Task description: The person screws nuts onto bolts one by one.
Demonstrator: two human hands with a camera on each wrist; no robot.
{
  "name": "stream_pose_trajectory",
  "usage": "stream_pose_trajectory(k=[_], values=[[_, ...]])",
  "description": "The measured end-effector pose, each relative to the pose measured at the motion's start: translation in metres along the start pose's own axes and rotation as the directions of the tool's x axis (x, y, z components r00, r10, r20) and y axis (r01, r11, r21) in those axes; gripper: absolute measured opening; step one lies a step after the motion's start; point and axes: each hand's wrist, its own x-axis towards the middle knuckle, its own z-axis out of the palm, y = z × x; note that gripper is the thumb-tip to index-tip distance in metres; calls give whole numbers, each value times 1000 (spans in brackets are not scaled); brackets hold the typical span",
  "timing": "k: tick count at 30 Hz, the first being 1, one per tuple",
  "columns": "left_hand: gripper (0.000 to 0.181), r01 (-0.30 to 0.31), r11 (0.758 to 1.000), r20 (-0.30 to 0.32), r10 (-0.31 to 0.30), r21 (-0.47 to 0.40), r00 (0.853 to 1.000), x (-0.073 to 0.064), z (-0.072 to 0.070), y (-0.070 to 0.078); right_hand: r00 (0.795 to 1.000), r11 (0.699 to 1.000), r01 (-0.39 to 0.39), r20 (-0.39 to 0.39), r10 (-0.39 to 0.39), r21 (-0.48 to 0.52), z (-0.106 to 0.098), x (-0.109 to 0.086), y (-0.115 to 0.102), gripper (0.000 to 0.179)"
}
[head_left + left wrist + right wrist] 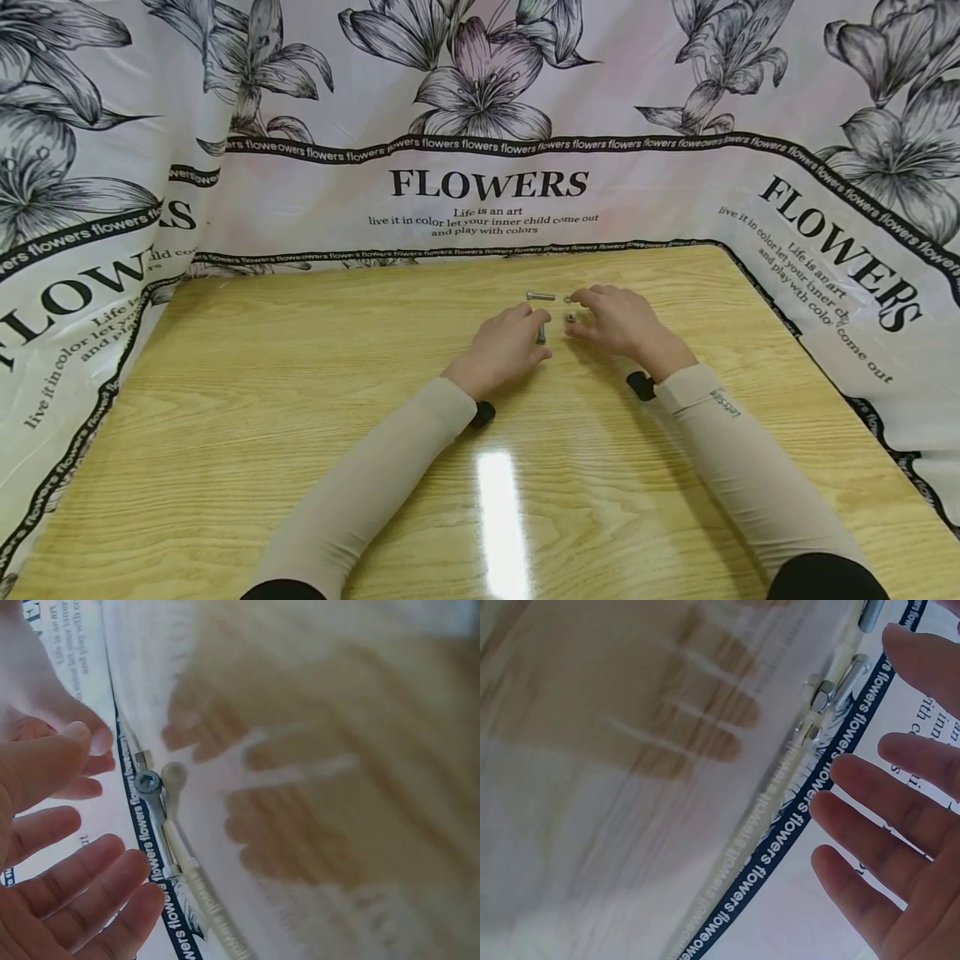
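Two metal bolts and two nuts lie close together on the table. The far bolt [540,297] points sideways, while the near bolt [542,334] lies beside my left hand [501,348], partly hidden by its fingers. In the left wrist view a bolt's round socket head [148,782] faces the camera. My right hand [621,323] is just to the right of the far nut [567,299] and the near nut [571,317]. Both wrist views show relaxed, spread fingers with nothing between them. The right wrist view shows a nut [823,697] beside a bolt [853,679].
The glossy wood-grain table [300,375] reflects a bright light strip near its front. A white flower-printed curtain [487,200] with lettering borders the table at the back and both sides. Black wrist straps [483,414] sit under the sleeves.
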Motion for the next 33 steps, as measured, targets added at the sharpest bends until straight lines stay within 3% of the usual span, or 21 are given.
stream_pose_trajectory(k=[14, 33], values=[[37, 34, 998, 87, -29, -59, 996, 7, -4, -2, 1000, 999, 13, 23, -14, 34, 7, 3, 7, 43], [38, 43, 989, 162, -20, -141, 987, 16, -8, -5, 998, 996, 6, 68, -12, 86, 8, 6, 10, 35]])
